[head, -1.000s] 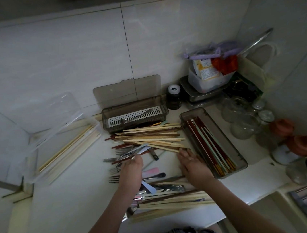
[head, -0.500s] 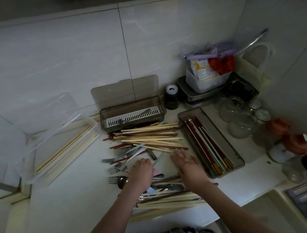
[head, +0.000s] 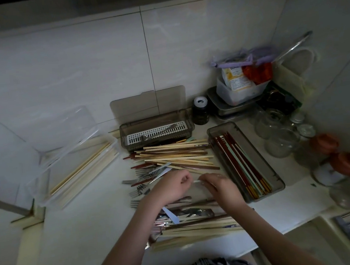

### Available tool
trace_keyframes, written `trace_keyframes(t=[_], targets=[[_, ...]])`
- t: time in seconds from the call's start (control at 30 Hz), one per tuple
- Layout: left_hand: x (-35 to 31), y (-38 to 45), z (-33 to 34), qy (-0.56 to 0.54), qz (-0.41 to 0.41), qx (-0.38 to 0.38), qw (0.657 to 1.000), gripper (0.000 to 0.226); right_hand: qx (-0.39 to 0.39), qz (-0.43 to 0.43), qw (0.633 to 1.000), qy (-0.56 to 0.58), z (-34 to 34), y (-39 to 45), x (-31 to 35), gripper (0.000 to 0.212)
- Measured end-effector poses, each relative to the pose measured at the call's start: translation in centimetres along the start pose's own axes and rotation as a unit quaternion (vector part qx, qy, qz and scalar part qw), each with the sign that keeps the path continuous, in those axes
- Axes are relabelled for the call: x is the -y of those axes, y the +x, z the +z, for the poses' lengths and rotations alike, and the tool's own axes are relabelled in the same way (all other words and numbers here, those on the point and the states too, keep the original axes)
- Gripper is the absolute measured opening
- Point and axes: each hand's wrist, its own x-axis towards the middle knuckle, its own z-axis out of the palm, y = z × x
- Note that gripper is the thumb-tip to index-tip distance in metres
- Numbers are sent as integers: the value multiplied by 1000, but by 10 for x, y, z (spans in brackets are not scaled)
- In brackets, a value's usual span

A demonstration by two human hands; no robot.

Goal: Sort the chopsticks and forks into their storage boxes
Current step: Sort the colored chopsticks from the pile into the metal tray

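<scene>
The fingers (head: 186, 177) of the left hand (head: 171, 187) were curled inward, and the fingers (head: 206, 177) of the right hand (head: 221, 187) were bent down toward them, the two hands nearly meeting over a thin pale stick (head: 196, 181); whether either hand truly pinched it could not be told, as the spot was blurred. Both hands hovered just in front of the chopstick pile (head: 176, 156), a loose heap of pale wooden and dark red chopsticks on the white table (head: 88, 223). Left of that pile, and partly under it, lay several metal forks (head: 140, 179). Nearer the person than the pile, under the wrists, lay a second heap of chopsticks (head: 193, 230) mixed with spoons. Directly behind the pile stood a smoky grey storage box (head: 156, 130) with its lid up, holding a white slotted insert and one metal utensil. Right of the pile, touching its tips, sat a grey open tray (head: 246, 159) with red and pale green chopsticks laid lengthwise. Well to the left of the pile stood a clear box (head: 69, 165) with its lid raised, containing pale chopsticks. Beyond the tray were glass jars (head: 278, 136) and stacked food containers (head: 236, 91).
</scene>
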Motion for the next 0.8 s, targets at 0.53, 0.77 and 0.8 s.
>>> trace_keyframes(t=[0.53,0.77,0.8], targets=[[61,-3,18,89,-48,-195,975,31,26,314,944,-97,-59,-12,-48,57],[73,-14,27,89,-72,-177,977,37,-97,279,952,-76,-52,-12,-37,44],[74,-15,27,89,-77,-180,977,39,-131,245,957,-83,-49,-13,-31,43]])
